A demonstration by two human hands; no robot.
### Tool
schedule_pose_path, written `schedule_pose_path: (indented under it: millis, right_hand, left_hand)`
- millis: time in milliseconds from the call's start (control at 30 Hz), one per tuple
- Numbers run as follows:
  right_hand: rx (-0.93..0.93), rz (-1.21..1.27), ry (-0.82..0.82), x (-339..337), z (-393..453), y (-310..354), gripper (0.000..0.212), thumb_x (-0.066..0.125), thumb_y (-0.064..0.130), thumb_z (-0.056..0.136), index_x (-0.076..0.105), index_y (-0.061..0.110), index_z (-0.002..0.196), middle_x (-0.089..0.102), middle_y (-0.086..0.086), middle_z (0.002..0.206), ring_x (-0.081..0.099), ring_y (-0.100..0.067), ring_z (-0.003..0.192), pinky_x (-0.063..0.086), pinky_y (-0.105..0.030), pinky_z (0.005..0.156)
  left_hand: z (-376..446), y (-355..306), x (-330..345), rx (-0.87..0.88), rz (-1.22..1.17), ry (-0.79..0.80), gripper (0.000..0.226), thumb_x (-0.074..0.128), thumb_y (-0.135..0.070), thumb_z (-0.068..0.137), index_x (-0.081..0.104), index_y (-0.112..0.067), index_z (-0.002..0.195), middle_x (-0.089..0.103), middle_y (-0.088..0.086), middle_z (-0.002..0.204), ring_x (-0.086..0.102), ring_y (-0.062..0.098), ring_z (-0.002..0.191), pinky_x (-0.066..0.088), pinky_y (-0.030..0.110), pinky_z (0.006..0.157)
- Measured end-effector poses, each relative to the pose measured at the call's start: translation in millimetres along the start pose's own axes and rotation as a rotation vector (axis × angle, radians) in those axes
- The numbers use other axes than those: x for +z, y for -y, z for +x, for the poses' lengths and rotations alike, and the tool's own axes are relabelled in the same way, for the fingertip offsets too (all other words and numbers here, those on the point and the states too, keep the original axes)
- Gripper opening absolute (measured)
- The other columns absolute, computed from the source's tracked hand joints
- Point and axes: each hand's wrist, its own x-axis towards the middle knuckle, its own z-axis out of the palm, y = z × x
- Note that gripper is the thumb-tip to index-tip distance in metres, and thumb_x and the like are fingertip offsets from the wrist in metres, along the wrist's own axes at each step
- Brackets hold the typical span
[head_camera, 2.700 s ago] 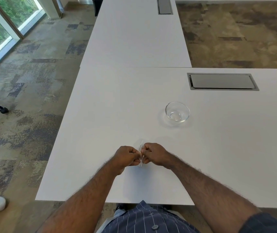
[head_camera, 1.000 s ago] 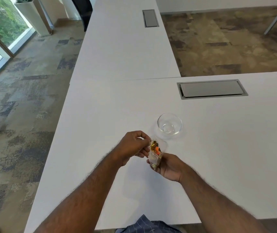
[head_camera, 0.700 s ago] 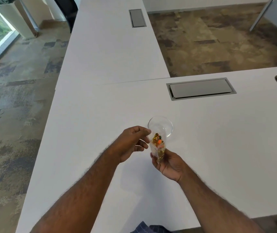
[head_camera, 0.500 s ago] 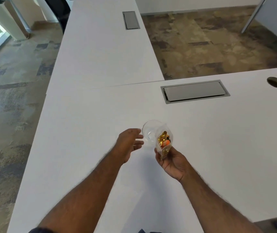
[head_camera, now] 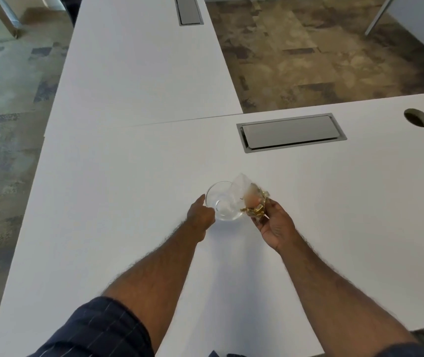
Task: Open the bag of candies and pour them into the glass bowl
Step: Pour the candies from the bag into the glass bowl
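A small clear glass bowl (head_camera: 221,202) stands on the white table (head_camera: 133,197). My left hand (head_camera: 202,215) grips its left rim and side. My right hand (head_camera: 272,222) holds a clear plastic bag of candies (head_camera: 244,194) just right of the bowl. The bag is tilted, its open mouth leaning over the bowl's right rim. Gold-wrapped candies (head_camera: 256,211) bunch in the bag's lower end against my fingers. I see no candies in the bowl.
A grey cable hatch (head_camera: 290,132) is set in the table behind the bowl, and a round cable hole (head_camera: 417,117) lies at the far right. A second white table (head_camera: 139,55) adjoins at the back. Carpeted floor lies on both sides.
My left hand let go of the bag and took hold of the bowl's left side. My right hand tipped the bag from upright toward the bowl, mouth over the rim.
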Motion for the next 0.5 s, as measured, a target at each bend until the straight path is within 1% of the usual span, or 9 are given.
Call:
schedule_pose_path:
  millis: [33, 100, 133, 200, 267, 333, 367, 467, 500]
  right_hand:
    - [-0.013, -0.039, -0.008, 0, 2, 1, 0.009, 0.057, 0.013, 0.099, 0.064, 0.011, 0.104, 0.07, -0.011, 0.104, 0.068, -0.026, 0.089, 0.062, -0.03, 0.061]
    - [-0.037, -0.119, -0.023, 1, 6, 3, 0.009, 0.055, 0.013, 0.1, 0.063, 0.015, 0.097, 0.068, -0.011, 0.105, 0.065, -0.027, 0.091, 0.06, -0.029, 0.063]
    - [-0.045, -0.152, -0.03, 2, 7, 3, 0.01, 0.054, 0.013, 0.1, 0.063, 0.016, 0.094, 0.068, -0.01, 0.104, 0.065, -0.026, 0.09, 0.059, -0.029, 0.063]
    - [-0.056, -0.193, -0.042, 5, 8, 4, 0.016, 0.053, 0.013, 0.1, 0.063, 0.018, 0.089, 0.068, -0.007, 0.1, 0.064, -0.023, 0.085, 0.058, -0.025, 0.056]
    - [-0.068, -0.253, -0.062, 8, 10, 3, 0.019, 0.051, 0.012, 0.101, 0.063, 0.018, 0.087, 0.067, -0.007, 0.1, 0.063, -0.022, 0.085, 0.057, -0.024, 0.054]
    - [-0.092, -0.345, -0.084, 13, 13, 2, 0.018, 0.052, 0.012, 0.101, 0.063, 0.018, 0.087, 0.066, -0.01, 0.105, 0.062, -0.025, 0.091, 0.057, -0.029, 0.062]
    - [-0.109, -0.397, -0.098, 16, 14, 2, 0.018, 0.053, 0.013, 0.1, 0.064, 0.018, 0.086, 0.066, -0.012, 0.107, 0.062, -0.025, 0.093, 0.057, -0.032, 0.066]
    - [-0.184, -0.591, -0.147, 22, 17, 4, 0.017, 0.057, 0.016, 0.097, 0.068, 0.021, 0.084, 0.07, -0.017, 0.11, 0.068, -0.03, 0.097, 0.061, -0.047, 0.079]
    - [-0.217, -0.665, -0.157, 24, 18, 6, 0.016, 0.059, 0.017, 0.095, 0.068, 0.022, 0.083, 0.072, -0.017, 0.108, 0.069, -0.033, 0.099, 0.06, -0.052, 0.083]
  left_hand:
    - [2, 1, 1, 0.006, 0.001, -0.008, 0.063, 0.049, 0.011, 0.082, 0.053, -0.016, 0.138, 0.062, 0.003, 0.106, 0.056, 0.028, 0.106, 0.051, 0.048, 0.102]
    - [4, 1, 1, 0.003, -0.017, -0.01, 0.065, 0.049, 0.012, 0.081, 0.054, -0.02, 0.138, 0.061, 0.007, 0.117, 0.057, 0.029, 0.111, 0.054, 0.046, 0.098]
    - [5, 2, 1, -0.001, -0.032, -0.008, 0.066, 0.049, 0.012, 0.082, 0.054, -0.021, 0.138, 0.06, 0.008, 0.12, 0.058, 0.029, 0.112, 0.057, 0.042, 0.091]
    - [6, 2, 0, -0.009, -0.066, 0.0, 0.065, 0.051, 0.011, 0.084, 0.054, -0.024, 0.139, 0.058, 0.006, 0.119, 0.057, 0.027, 0.11, 0.057, 0.033, 0.074]
    - [7, 2, 0, -0.015, -0.087, 0.01, 0.062, 0.051, 0.009, 0.085, 0.055, -0.025, 0.137, 0.059, 0.005, 0.112, 0.057, 0.025, 0.107, 0.054, 0.026, 0.066]
    - [7, 2, 0, -0.018, -0.103, 0.02, 0.06, 0.05, 0.008, 0.085, 0.057, -0.025, 0.135, 0.059, 0.003, 0.104, 0.057, 0.024, 0.104, 0.055, 0.026, 0.066]
    - [7, 2, -1, -0.019, -0.107, 0.023, 0.06, 0.05, 0.008, 0.085, 0.057, -0.025, 0.135, 0.058, 0.003, 0.104, 0.057, 0.025, 0.104, 0.055, 0.027, 0.067]
    - [9, 3, -1, -0.016, -0.109, 0.038, 0.061, 0.052, 0.009, 0.086, 0.054, -0.023, 0.138, 0.056, 0.006, 0.115, 0.055, 0.026, 0.11, 0.054, 0.03, 0.073]
    - [9, 4, -1, -0.015, -0.112, 0.038, 0.061, 0.052, 0.009, 0.086, 0.054, -0.022, 0.138, 0.055, 0.006, 0.116, 0.056, 0.026, 0.11, 0.054, 0.032, 0.075]
